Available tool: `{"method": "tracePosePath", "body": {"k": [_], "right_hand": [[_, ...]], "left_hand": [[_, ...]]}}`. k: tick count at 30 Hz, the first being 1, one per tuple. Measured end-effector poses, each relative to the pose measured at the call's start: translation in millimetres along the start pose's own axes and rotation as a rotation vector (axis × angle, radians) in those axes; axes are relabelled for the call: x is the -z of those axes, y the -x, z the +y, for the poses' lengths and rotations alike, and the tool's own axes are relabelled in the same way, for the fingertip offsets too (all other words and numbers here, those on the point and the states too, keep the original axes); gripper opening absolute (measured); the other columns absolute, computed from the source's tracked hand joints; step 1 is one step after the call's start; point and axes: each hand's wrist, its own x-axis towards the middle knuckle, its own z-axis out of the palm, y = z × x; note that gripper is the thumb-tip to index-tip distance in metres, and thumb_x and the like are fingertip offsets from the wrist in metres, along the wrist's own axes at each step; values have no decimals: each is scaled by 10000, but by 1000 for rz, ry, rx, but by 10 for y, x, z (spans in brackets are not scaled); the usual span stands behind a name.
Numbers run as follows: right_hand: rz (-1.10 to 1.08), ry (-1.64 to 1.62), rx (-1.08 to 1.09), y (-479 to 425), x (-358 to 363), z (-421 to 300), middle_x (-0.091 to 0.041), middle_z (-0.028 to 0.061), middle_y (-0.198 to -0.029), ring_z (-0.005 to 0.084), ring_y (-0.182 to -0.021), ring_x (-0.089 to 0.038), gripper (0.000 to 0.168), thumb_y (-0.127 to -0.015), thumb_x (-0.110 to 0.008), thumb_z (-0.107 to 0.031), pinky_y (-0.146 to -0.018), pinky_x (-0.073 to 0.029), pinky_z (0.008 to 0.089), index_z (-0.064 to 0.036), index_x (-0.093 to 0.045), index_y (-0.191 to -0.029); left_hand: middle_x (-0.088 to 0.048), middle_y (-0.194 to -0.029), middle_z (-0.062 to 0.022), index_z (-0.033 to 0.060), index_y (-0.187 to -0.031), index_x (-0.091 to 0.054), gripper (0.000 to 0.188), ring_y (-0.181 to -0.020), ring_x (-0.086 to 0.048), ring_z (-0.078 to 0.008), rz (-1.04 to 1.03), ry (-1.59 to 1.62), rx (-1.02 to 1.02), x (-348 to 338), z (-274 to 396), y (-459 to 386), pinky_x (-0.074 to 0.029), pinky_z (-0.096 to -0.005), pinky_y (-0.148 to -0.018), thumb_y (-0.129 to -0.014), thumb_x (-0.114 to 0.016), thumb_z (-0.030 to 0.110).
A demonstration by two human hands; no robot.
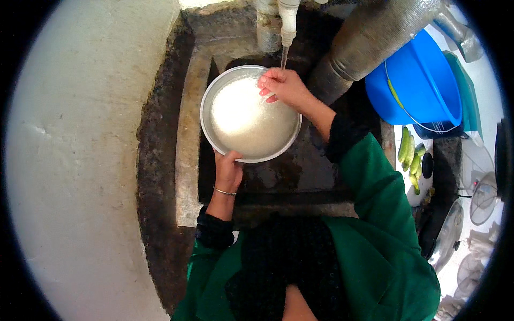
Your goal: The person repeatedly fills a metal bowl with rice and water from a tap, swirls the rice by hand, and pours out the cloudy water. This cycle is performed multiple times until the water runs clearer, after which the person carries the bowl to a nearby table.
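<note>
A round metal basin (257, 150) holds whitish, cloudy contents, very bright at the left; whether grains lie under the liquid I cannot tell. My left hand (228, 170) grips its near rim, thumb on top and fingers below. Over the basin's far right edge is my right hand (281, 86), its fingers bent and pointing left above the contents; nothing is clearly visible in them. A thin stream of water (284, 58) falls from a white tap (288, 24) just behind this hand. The basin is above a dark, wet sink (188, 160) with a worn stone or concrete rim.
A thick metal pipe (361, 44) slants across the upper right. Beside it stands a blue plastic bucket (409, 84) with a wire handle. Several green vegetables (406, 148) lie below the bucket, and a glass lid (447, 236) is farther down. A pale wall (88, 140) rises at the left.
</note>
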Motion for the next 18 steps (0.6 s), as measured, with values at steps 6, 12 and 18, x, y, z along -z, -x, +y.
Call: {"method": "tracePosePath", "body": {"k": [6,12,18], "right_hand": [[93,61,111,92,436,-94,-651,46,-896,146,-820,-610,260,-860,-618,-164,-745,-505,283,-8,-609,-1068],[407,203,514,331,782,-731,-593,71,-1101,129,-895,-585,367,-852,-621,-108,-803,-475,262,-27,-536,-1200],[413,47,610,555,546,-1488,-640,102,-952,187,-900,-598,224,-842,-610,-92,-799,-468,320,10,-575,-1038]], "left_hand": [[-491,-1203,-88,69,-1313,-349,728,-1102,-500,-242,16,50,25,44,63,49,-441,-374,-917,-619,-504,-89],[-497,-1196,-88,73,-1319,-343,725,-1090,-509,-249,34,65,17,265,-1,131,-467,-384,-883,-631,-506,-89],[-495,-1203,-111,53,-1316,-348,707,-1089,-517,-262,51,79,61,162,129,441,-468,-390,-888,-639,-509,-75]]}}
